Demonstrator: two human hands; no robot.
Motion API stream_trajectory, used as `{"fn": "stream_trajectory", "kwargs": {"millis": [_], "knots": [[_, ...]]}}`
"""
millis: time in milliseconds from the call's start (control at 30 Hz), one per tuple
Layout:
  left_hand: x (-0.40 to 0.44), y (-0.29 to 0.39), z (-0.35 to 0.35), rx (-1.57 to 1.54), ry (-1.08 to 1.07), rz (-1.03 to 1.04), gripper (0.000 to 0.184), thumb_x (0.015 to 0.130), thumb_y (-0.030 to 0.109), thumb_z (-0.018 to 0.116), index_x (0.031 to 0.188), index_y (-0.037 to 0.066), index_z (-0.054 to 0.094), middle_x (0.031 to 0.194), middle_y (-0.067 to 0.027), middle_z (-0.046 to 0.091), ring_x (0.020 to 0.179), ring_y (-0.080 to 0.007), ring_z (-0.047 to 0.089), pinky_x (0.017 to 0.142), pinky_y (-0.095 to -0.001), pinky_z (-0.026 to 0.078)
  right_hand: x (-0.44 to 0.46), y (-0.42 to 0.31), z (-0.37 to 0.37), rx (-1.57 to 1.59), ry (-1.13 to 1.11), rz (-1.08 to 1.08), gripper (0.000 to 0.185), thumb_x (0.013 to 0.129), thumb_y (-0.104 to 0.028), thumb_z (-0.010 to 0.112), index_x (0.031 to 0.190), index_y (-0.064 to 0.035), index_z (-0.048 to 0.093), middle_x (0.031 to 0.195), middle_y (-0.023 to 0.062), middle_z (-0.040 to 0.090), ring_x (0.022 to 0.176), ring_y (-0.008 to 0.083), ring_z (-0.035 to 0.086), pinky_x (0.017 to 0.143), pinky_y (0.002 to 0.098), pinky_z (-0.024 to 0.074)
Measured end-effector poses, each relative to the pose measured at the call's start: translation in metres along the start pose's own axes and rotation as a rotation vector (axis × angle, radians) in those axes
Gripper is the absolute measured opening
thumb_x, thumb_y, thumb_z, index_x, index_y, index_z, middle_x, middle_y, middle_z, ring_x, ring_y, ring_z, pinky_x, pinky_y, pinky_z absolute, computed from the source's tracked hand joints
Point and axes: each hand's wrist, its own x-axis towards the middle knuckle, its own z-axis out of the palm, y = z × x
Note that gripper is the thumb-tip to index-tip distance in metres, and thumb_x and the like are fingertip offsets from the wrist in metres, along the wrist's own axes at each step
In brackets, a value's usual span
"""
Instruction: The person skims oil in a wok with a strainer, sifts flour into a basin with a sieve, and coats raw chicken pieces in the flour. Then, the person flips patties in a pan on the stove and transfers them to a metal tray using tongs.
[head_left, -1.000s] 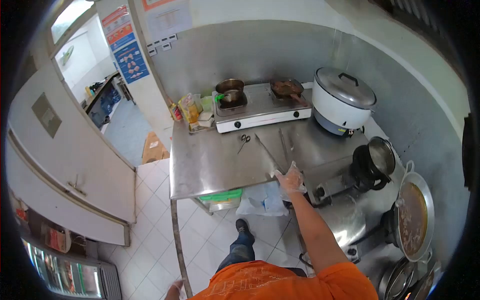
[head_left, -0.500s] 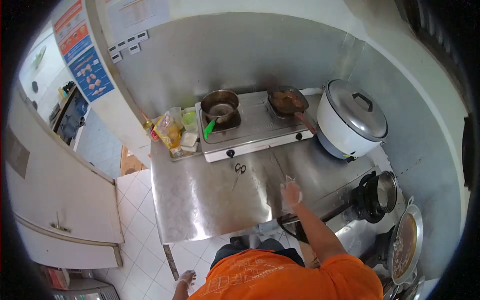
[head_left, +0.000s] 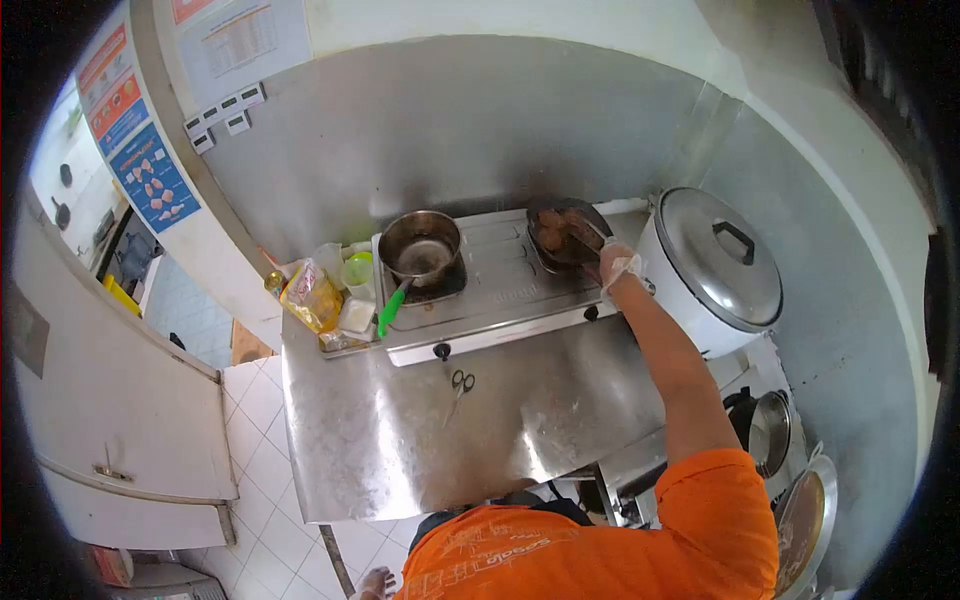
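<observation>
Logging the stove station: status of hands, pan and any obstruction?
Right hand gripping tongs at pan. Left hand low, nothing visible in it. Pan on stove, brown food inside. Lidded cooker close beside right hand.

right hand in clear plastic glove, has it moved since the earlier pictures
Yes: the right hand has gone from the steel tabletop forward to the dark square pan on the silver stove.

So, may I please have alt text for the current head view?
A gloved right hand, apparently holding tongs, reaches over a dark pan of brown food on a stove. A green-handled saucepan sits on the other burner; scissors lie in front; the left hand hangs low.
</observation>
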Motion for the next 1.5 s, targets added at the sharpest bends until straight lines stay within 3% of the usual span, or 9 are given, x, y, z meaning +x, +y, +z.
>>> {"fn": "stream_trajectory", "kwargs": {"millis": [400, 533, 833, 933, 1033, 1167, 1200, 1300, 1500], "knots": [[-0.060, -0.026, 0.051, -0.093, 0.037, 0.040, 0.037, 0.089, 0.033, 0.057, 0.123, 0.019, 0.051, 0.112, -0.0056, 0.060, 0.095, -0.0258, 0.059, 0.072, -0.0501, 0.046, 0.036, 0.014, 0.026, 0.300, -0.089, 0.029, 0.017, 0.088, -0.019, 0.063, 0.091, -0.0036, 0.068, 0.092, 0.0157, 0.070, 0.091, 0.0275, 0.068, 0.073, 0.0366, 0.0529], [-0.072, -0.052, 0.061, -0.152, 0.050, 0.007, 0.038, 0.089, 0.033, 0.057, 0.123, 0.019, 0.051, 0.112, -0.0058, 0.060, 0.096, -0.0260, 0.059, 0.073, -0.0501, 0.046, 0.066, 0.043, 0.091, 1.616, -0.457, 0.545, 0.020, 0.088, -0.020, 0.064, 0.089, 0.0002, 0.066, 0.083, 0.0172, 0.067, 0.084, 0.0325, 0.068, 0.070, 0.0418, 0.0513], [-0.070, -0.055, 0.075, -0.014, -0.006, 0.060, 0.036, 0.088, 0.029, 0.058, 0.121, 0.018, 0.052, 0.106, -0.0068, 0.060, 0.095, -0.0268, 0.059, 0.074, -0.0483, 0.047, 0.058, 0.037, 0.052, 0.137, 0.136, -0.020, 0.018, 0.082, -0.020, 0.069, 0.089, -0.0037, 0.069, 0.082, 0.0198, 0.068, 0.084, 0.0341, 0.068, 0.072, 0.0404, 0.0552], [-0.042, -0.076, 0.057, 0.185, -0.034, 0.272, 0.024, 0.087, 0.033, 0.055, 0.102, 0.014, 0.060, 0.095, -0.0110, 0.062, 0.088, -0.0324, 0.060, 0.074, -0.0467, 0.048, 0.059, 0.032, 0.044, 0.236, 0.138, -0.022, 0.017, 0.081, -0.020, 0.065, 0.087, -0.0052, 0.070, 0.091, 0.0195, 0.069, 0.088, 0.0340, 0.068, 0.075, 0.0415, 0.0547], [-0.020, -0.080, 0.028, 1.108, -0.020, 0.918, 0.029, 0.087, 0.035, 0.052, 0.085, 0.011, 0.068, 0.085, -0.0157, 0.063, 0.082, -0.0389, 0.060, 0.074, -0.0458, 0.048, 0.038, 0.026, -0.009, 0.125, 0.176, -0.083, 0.014, 0.082, -0.018, 0.062, 0.083, -0.0072, 0.071, 0.094, 0.0162, 0.070, 0.087, 0.0338, 0.068, 0.075, 0.0407, 0.0550], [-0.018, -0.088, 0.024, 0.942, -0.032, 0.811, 0.029, 0.086, 0.038, 0.053, 0.083, 0.012, 0.067, 0.088, -0.0142, 0.062, 0.088, -0.0366, 0.060, 0.079, -0.0446, 0.048, 0.030, 0.027, -0.043, -0.009, 0.169, -0.167, 0.012, 0.081, -0.013, 0.060, 0.082, -0.0070, 0.069, 0.095, 0.0151, 0.070, 0.087, 0.0336, 0.069, 0.072, 0.0399, 0.0554], [-0.022, -0.095, 0.026, 0.683, 0.036, 0.483, 0.026, 0.085, 0.035, 0.055, 0.083, 0.012, 0.066, 0.089, -0.0115, 0.065, 0.087, -0.0324, 0.062, 0.077, -0.0423, 0.048, 0.029, 0.026, -0.046, 0.020, 0.184, -0.189, 0.012, 0.081, -0.013, 0.059, 0.083, -0.0064, 0.069, 0.095, 0.0152, 0.069, 0.087, 0.0335, 0.069, 0.072, 0.0401, 0.0554], [-0.013, -0.089, 0.031, 0.640, -0.069, 1.074, 0.025, 0.088, 0.029, 0.054, 0.088, 0.009, 0.067, 0.087, -0.0093, 0.067, 0.082, -0.0300, 0.063, 0.072, -0.0403, 0.048, 0.030, 0.018, -0.039, 0.044, 0.136, -0.194, 0.013, 0.084, -0.012, 0.057, 0.084, -0.0052, 0.068, 0.094, 0.0155, 0.069, 0.088, 0.0336, 0.068, 0.073, 0.0404, 0.0552], [-0.053, -0.071, 0.053, -0.342, -0.024, 0.051, 0.045, 0.086, 0.031, 0.056, 0.129, 0.019, 0.047, 0.112, -0.0060, 0.058, 0.095, -0.0262, 0.056, 0.076, -0.0498, 0.046, 0.036, 0.022, 0.003, 0.098, 0.072, -0.236, 0.022, 0.083, -0.021, 0.061, 0.093, -0.0032, 0.069, 0.096, 0.0185, 0.068, 0.089, 0.0345, 0.067, 0.074, 0.0415, 0.0547]]}}
